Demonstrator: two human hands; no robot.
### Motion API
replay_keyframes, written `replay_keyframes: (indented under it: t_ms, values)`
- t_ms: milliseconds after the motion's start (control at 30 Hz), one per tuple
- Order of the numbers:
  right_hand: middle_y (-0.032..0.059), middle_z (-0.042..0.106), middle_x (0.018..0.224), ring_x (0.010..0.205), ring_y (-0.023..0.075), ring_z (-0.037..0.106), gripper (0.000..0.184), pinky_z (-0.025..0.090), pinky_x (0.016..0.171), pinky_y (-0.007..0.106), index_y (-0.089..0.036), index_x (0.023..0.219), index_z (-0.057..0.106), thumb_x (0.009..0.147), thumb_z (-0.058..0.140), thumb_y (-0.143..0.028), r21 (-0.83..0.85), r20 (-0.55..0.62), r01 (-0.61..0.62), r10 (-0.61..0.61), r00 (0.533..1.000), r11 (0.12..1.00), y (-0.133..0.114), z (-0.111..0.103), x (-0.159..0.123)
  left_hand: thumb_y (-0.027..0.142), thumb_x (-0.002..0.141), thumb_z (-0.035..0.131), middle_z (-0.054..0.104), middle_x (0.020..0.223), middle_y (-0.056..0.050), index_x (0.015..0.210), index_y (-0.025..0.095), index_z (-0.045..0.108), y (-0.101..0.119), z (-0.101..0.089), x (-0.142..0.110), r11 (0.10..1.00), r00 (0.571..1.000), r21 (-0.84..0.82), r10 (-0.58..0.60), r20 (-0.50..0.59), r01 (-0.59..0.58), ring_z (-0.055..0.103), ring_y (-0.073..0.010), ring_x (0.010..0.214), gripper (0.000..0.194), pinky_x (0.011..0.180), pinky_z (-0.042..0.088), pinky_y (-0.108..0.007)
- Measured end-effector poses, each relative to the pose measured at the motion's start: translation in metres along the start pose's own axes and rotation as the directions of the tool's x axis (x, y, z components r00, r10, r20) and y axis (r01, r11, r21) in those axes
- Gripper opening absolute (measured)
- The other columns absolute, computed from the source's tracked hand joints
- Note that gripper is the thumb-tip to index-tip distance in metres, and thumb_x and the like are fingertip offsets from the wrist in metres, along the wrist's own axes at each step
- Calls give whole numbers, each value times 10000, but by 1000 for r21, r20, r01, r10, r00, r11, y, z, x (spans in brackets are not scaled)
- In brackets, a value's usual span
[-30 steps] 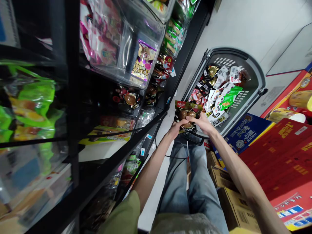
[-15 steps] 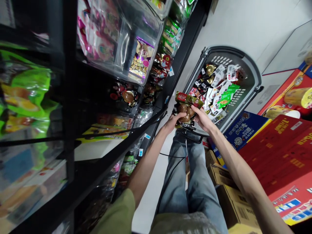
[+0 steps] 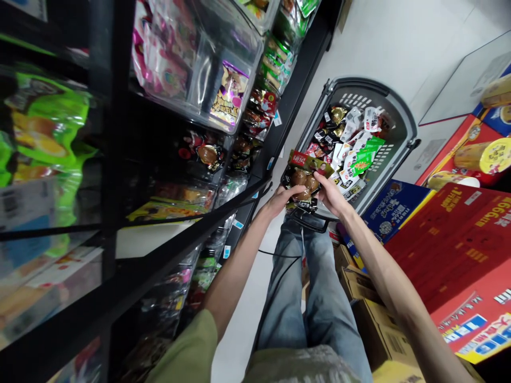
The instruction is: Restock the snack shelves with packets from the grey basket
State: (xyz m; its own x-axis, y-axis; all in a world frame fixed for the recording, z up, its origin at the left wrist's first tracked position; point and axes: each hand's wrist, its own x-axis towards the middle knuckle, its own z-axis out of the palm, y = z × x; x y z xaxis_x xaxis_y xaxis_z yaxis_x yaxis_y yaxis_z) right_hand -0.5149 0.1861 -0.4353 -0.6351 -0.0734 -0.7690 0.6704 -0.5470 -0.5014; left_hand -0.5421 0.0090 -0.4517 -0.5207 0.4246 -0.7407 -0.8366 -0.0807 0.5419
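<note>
My left hand (image 3: 282, 200) and my right hand (image 3: 329, 196) are closed from both sides around a packet of brown, egg-like snacks (image 3: 304, 183), thumbs lying on its front. A red-and-green packet (image 3: 301, 159) sits along its upper edge, close to my right thumb; whether the two are joined I cannot tell. My fingers behind the packets are hidden. Just beyond them stands a grey shopping basket (image 3: 402, 106) holding several small snack packets, among them white packets (image 3: 351, 123) and a green packet (image 3: 367, 156).
On the left runs a black shelf (image 3: 297, 90) with clear bins (image 3: 207, 64) of bagged snacks. A dark cable (image 3: 279, 255) crosses near my legs. Red cartons (image 3: 451, 234), a blue box (image 3: 395, 205) and cardboard boxes (image 3: 383, 330) line the right side.
The view has turned slightly, so the basket and cartons appear shifted a little left. Both hands keep hold of the packets in nearly the same pose.
</note>
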Motion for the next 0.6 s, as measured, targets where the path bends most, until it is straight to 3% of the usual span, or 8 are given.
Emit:
replay_keyframes:
  t_ms: [133, 233, 333, 467, 600]
  values:
    - [23, 783, 1110, 1043, 233, 724, 550, 637, 867, 368, -253, 1101, 690, 746, 789, -661, -73, -115, 110, -118, 986, 991, 12, 1, -2, 393, 699, 897, 782, 1234, -83, 1293, 226, 721, 1, 3, -5, 997, 996, 10, 79, 48, -80, 698, -331, 1199, 641, 1074, 515, -442]
    - [21, 776, 1094, 1105, 235, 694, 563, 606, 941, 375, -236, 1036, 693, 768, 715, -731, -160, -264, 241, -277, 924, 957, 26, -1, 1, 442, 679, 923, 791, 1193, -97, 1232, 199, 749, 3, 3, -7, 993, 997, 90, 75, 17, -76, 699, -344, 1186, 628, 1069, 519, -438]
    - [42, 772, 1086, 1110, 248, 693, 608, 609, 912, 388, -229, 1021, 685, 789, 639, -789, -208, -343, 285, -343, 874, 936, 30, -12, 5, 563, 704, 893, 813, 1051, -107, 1115, 161, 775, 3, 0, -4, 981, 997, 191, 47, -66, -34, 711, -350, 1147, 587, 1071, 514, -442]
    - [68, 761, 1167, 1101, 244, 715, 643, 625, 837, 370, -249, 1114, 671, 814, 592, -812, -174, -395, 349, -390, 832, 921, 15, -47, 2, 673, 806, 765, 810, 1092, -86, 1115, 173, 764, -2, -7, 7, 978, 981, 190, 121, -152, -91, 667, -337, 1249, 588, 1114, 488, -431]
    - [60, 774, 1127, 1084, 245, 731, 620, 637, 831, 378, -251, 1083, 687, 795, 635, -798, -120, -431, 408, -417, 800, 905, -5, -92, -10, 634, 806, 778, 795, 1173, -80, 1141, 182, 752, -4, -13, 12, 990, 970, 100, 122, -210, -103, 651, -316, 1282, 563, 1145, 465, -432]
